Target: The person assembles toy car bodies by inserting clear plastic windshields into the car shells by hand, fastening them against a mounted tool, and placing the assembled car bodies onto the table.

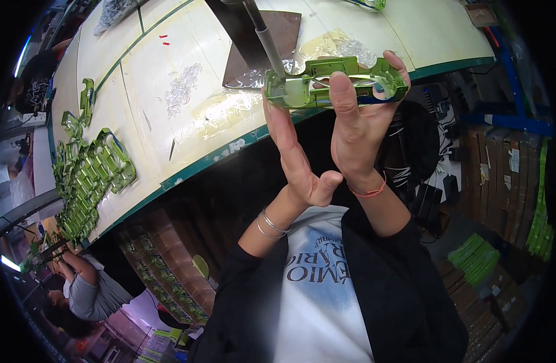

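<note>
Table [127, 103], carton [180, 257] of parts [184, 302], shell [296, 92] in grip [361, 133]

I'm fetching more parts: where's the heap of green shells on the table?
In the head view, the heap lies at the left end of the table, left of the clear scraps and the left hand.

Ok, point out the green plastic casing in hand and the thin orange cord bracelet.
Green plastic casing [330, 68]: head view, upper wall near its middle.
Thin orange cord bracelet [370, 194]: head view, front of its loop.
</note>
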{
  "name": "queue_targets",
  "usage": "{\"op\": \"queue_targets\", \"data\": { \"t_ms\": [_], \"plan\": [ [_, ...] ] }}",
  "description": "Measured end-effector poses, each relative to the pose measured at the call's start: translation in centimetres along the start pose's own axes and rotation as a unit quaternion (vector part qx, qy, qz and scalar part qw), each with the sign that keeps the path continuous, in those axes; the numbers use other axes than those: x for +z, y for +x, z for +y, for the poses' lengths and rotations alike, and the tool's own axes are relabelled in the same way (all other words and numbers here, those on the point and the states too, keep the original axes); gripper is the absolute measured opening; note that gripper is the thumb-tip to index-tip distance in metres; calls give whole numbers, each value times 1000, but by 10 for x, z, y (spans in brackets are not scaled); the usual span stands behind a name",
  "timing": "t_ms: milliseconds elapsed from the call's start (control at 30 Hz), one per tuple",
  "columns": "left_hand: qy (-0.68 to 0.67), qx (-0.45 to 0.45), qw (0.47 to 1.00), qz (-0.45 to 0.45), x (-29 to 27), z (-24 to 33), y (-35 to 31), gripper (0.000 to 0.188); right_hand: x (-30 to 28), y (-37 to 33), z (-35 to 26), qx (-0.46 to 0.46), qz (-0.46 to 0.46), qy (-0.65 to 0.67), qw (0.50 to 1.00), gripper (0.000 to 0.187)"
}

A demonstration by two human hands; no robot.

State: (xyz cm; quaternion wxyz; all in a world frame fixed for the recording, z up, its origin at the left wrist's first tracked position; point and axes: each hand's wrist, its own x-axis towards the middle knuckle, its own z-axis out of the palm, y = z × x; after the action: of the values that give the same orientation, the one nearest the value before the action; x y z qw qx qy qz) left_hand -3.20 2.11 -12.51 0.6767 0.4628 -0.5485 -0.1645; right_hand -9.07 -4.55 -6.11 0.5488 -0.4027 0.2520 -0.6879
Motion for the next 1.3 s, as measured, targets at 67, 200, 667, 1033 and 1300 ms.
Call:
{"op": "queue_targets", "data": {
  "t_ms": [67, 200, 667, 1033, 1300],
  "plan": [
    [-7, 0, 1000, 3, 1, 1, 0, 121, 2, 1, -2, 1, 1, 1, 1000, 86],
    [-15, 6, 1000, 0, 2, 0, 0, 123, 0, 2, -3, -10, -8, -8, 1000, 87],
    [12, 33, 999, -17, 0, -1, 1, 122, 0, 5, -3, -19, -11, -16, 1000, 87],
    [-15, 33, 999, -14, -2, 0, 4, 121, -1, 5, -4, -22, -10, -21, 999, 87],
    [-33, 18, 999, -8, -2, -2, 3, 122, -2, 6, -1, -37, -17, -37, 998, 89]
  ]
}}
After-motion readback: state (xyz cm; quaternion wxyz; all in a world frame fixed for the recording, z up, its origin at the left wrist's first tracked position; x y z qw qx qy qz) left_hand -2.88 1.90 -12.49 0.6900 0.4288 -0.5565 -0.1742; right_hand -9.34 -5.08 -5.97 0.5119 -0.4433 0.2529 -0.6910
